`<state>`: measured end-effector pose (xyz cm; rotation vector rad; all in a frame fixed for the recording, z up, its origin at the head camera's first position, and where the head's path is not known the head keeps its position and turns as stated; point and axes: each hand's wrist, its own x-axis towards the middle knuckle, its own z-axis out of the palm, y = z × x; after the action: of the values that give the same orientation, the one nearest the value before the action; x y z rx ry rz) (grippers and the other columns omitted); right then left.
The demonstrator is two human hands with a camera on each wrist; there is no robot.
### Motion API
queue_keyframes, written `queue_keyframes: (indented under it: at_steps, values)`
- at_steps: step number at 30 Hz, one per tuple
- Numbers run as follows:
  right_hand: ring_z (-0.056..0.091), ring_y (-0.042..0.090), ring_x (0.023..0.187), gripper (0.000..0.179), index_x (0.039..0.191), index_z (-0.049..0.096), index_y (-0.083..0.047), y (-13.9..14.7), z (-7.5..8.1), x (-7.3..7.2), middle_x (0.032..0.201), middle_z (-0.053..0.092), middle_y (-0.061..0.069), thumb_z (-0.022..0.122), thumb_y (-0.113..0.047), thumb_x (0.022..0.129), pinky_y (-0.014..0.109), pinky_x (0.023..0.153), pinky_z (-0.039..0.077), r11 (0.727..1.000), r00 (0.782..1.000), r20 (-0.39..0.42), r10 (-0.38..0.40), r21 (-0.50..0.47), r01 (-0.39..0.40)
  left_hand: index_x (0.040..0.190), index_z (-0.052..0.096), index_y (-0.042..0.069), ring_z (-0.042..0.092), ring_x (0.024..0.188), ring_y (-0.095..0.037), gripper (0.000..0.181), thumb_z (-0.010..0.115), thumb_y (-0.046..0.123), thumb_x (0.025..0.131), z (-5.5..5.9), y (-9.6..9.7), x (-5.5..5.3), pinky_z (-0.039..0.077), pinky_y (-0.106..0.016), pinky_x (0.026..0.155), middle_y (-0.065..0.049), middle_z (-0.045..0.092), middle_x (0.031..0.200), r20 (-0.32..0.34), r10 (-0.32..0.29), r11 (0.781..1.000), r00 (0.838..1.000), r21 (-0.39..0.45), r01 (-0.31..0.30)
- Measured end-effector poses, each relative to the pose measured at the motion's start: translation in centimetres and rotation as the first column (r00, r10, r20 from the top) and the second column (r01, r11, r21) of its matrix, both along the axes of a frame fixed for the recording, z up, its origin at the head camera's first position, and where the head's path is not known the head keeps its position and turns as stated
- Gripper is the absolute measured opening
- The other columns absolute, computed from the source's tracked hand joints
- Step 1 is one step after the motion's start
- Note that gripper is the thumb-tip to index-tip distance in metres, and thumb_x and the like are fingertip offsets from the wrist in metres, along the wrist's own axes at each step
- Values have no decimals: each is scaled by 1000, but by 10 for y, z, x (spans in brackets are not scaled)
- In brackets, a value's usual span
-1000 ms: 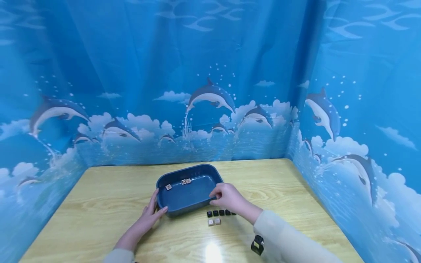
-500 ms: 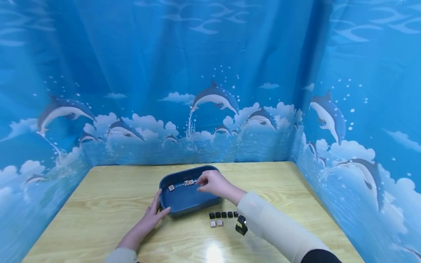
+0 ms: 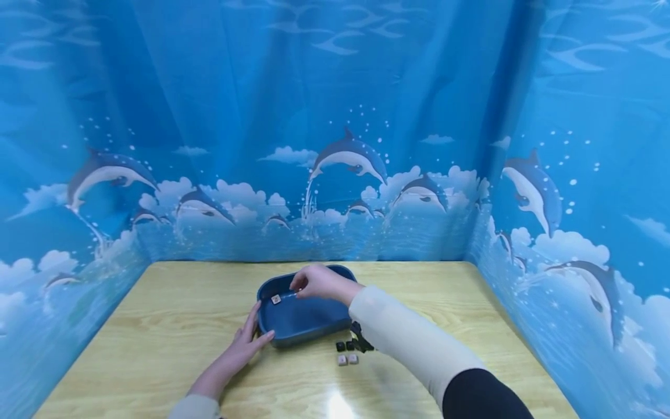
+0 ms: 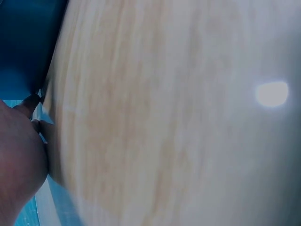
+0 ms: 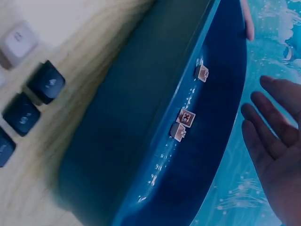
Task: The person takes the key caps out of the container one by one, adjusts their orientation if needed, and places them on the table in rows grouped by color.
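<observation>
My left hand (image 3: 242,344) rests against the left end of a dark blue tray (image 3: 306,336), its fingers along one outer side and the thumb at the front corner. In the left wrist view a fingertip meets the edge of the tray (image 4: 23,47). Over the tray's back part hovers my right hand (image 3: 320,281), bent downward. The right wrist view shows its fingers (image 5: 263,141) apart with nothing between them. Three pinkish keycaps lie in the tray: a lone keycap (image 5: 202,73) and a touching pair (image 5: 186,117). In the head view the hand hides that pair.
On the wooden table in front of the tray stand a row of black keycaps (image 3: 340,346), partly hidden by the right wrist's camera, and two white keycaps (image 3: 342,360) nearer the front edge. A blue dolphin curtain (image 3: 235,116) surrounds the table's back and sides.
My right hand has moved left and back from the tray's front right rim to above the keycap pair inside. The left hand has stayed at the tray's left end.
</observation>
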<state>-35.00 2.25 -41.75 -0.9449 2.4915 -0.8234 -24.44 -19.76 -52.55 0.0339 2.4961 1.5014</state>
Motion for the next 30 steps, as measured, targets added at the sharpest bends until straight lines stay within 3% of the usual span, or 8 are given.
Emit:
queue_keyframes:
  at_steps: [5,11,20,30]
  values:
    - [65,11,96,29,118,70,-6,-13,-5,-12,110,70,3,71,-5,89,18,77,52,991,992,-10,122,53,-122,157,-5,24,-7,138,-57,90,58,44,96,1,0,1,-11,-75,100,-30,13,155,-23,-5,1000,1000,7,5]
    - [64,18,104,34,120,69,-9,-29,-10,-20,113,69,1,73,-3,87,20,80,51,975,981,24,194,103,-196,157,-2,20,-4,139,-55,88,58,41,97,-1,1,1,-11,-72,103,-30,16,154,-49,-1,1000,999,0,1]
    - [60,15,112,38,123,68,-16,-48,-18,-28,118,67,-2,74,-6,87,24,87,50,946,971,41,235,219,-238,157,-2,15,11,141,-49,88,60,35,97,0,1,2,-9,-69,106,-32,14,153,-68,-14,1000,998,-1,14]
    - [58,7,111,50,130,63,-22,-56,-35,-37,122,63,-7,76,-5,85,24,86,50,918,968,84,236,307,-251,157,-1,16,13,141,-46,87,59,36,97,-5,-1,1,-12,-66,107,-31,14,154,-82,-3,1000,997,11,4]
